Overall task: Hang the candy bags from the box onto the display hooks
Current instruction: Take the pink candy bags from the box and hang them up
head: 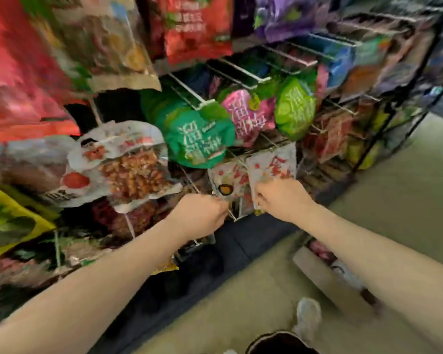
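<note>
Pinching the white candy bag (271, 172) with right hand (281, 198), left hand (202, 213) curling round the display hook (232, 216); risking missing the bag's hole, dropping it beside the box (327, 277).

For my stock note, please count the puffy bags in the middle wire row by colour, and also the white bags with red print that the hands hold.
Green bags: 2
Pink bag: 1
White bags with red print: 2
Total: 5
</note>
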Available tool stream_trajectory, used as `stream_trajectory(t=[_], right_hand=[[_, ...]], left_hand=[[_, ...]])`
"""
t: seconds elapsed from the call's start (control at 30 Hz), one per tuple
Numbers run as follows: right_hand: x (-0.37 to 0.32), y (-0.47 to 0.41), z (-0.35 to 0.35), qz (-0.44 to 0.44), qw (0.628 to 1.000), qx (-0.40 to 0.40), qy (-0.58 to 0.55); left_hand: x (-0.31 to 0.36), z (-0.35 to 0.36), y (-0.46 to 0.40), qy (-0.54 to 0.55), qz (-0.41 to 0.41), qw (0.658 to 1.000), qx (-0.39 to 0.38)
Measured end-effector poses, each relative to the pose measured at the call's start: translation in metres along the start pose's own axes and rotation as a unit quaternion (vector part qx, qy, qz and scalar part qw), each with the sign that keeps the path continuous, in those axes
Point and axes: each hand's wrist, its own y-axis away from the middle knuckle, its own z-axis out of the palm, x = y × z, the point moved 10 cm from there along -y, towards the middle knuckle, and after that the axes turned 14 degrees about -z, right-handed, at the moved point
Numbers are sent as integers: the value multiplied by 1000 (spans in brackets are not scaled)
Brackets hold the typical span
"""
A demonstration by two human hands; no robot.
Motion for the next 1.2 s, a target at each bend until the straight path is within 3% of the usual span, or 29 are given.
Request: stream_trajectory(t=[0.2,0.4,0.6,0.73,1.0,1.13,1.2], right_hand=[[149,85,114,86,987,-133,-41],[283,146,209,144,961,-189,-141],[373,199,342,247,910,-227,-243],[398,231,458,301,870,-251,-301],[444,263,667,392,814,-243,-354],[507,256,728,471,804,-125,-341],[532,239,742,471,817,-53,-328]], left_hand=[[110,64,-96,46,19,995,-87],[200,140,-197,120,-41,975,-182],[273,269,-254,211,-128,918,-309],[322,374,-286,218,-118,899,-360],[396,571,-365,225,-93,889,-388],[433,661,-396,241,-91,890,-375],[449,700,-405,234,-91,891,-380]])
